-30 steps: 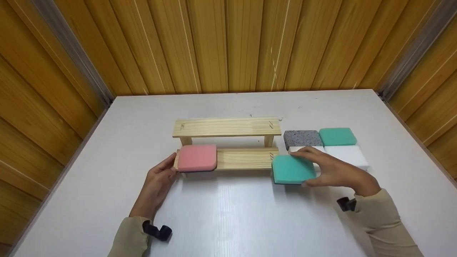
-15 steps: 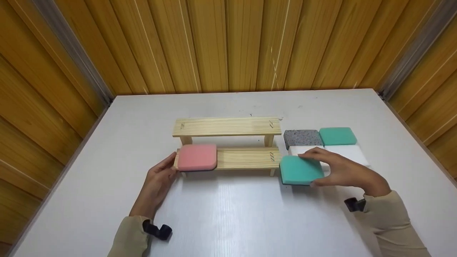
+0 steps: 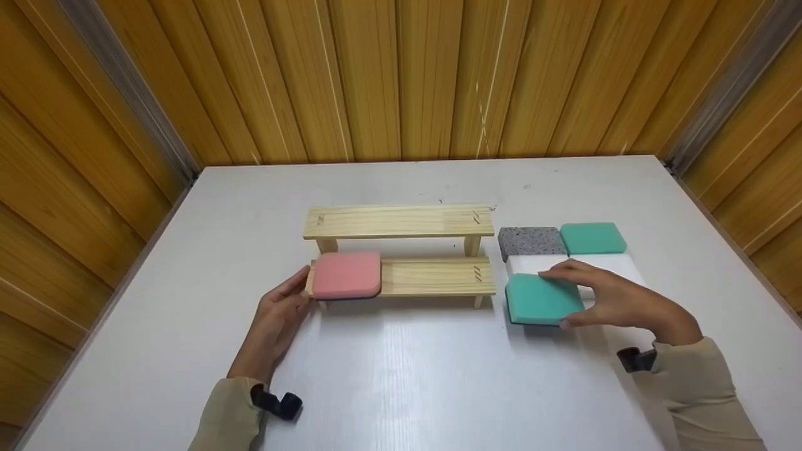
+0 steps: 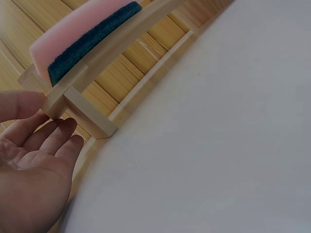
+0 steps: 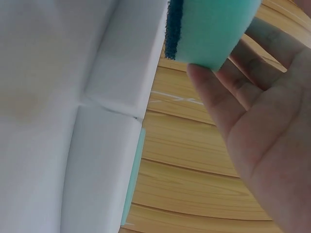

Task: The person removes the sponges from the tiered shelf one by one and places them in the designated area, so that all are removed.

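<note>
A two-step wooden stand [image 3: 438, 277] is on the white table, with a pink sponge [image 3: 346, 274] on the left part of its lower step. In the left wrist view, the pink sponge's dark blue scouring layer [image 4: 92, 43] faces down on the board. My left hand [image 3: 280, 313] pinches the lower step's left end between thumb and fingers. Right of the stand, my right hand [image 3: 617, 300] holds a green sponge [image 3: 544, 299] by its right side, thumb at the front edge and fingers at the back. The green sponge is raised, dark scouring side down, before the white sponges.
Behind my right hand lie a grey speckled block [image 3: 531, 243], another green sponge [image 3: 593, 238] and two white sponges [image 3: 604, 268], set close together in two rows. Yellow wood-look panels [image 3: 426, 81] rise behind the table [image 3: 388, 388] and at both sides.
My right hand has carried the green sponge to the right, away from the stand's lower step. The left hand and the pink sponge stay in place.
</note>
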Demonstrator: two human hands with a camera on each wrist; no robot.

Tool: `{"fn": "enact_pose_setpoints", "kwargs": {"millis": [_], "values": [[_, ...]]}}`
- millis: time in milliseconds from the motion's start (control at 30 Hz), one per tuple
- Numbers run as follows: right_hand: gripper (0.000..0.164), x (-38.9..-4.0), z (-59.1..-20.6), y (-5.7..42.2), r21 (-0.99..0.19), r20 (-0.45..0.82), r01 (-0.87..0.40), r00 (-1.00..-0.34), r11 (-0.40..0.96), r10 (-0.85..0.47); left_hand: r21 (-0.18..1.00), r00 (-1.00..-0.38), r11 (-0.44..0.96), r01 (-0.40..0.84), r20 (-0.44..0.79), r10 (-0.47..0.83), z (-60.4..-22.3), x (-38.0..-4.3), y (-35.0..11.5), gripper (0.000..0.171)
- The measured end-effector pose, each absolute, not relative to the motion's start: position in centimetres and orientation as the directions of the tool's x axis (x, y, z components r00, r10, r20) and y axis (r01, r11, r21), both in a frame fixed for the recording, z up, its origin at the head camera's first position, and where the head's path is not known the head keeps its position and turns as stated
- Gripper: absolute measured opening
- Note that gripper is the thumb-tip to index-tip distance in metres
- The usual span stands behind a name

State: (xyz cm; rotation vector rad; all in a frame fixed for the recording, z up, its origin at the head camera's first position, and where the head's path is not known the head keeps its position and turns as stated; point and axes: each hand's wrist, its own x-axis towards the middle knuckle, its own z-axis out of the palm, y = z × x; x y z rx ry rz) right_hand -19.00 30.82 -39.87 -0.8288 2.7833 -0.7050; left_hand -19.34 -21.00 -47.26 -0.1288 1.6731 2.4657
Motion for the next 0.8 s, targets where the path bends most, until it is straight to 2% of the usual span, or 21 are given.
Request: {"fn": "enact_pose_setpoints", "kwargs": {"millis": [267,500,800], "values": [[0.073,-19.1,-40.0,31.5,-0.526,-0.100,-0.407,-0.842,0.747,-0.530,0.911,-0.983,-0.371,-0.183,-0.162,0.087,-47.3,-19.4,-21.0,0.062],[0.070,-19.0,-40.1,31.9,-0.522,-0.067,-0.438,-0.834,0.731,-0.547,0.901,-0.981,-0.388,-0.196,-0.175,0.088,-47.4,-19.3,-21.1,0.061],[0.072,-18.6,-39.7,32.3,-0.551,-0.098,-0.402,-0.840,0.732,-0.534,0.910,-0.980,-0.363,-0.199,-0.175,0.099,-47.5,-19.4,-21.2,0.062]]}}
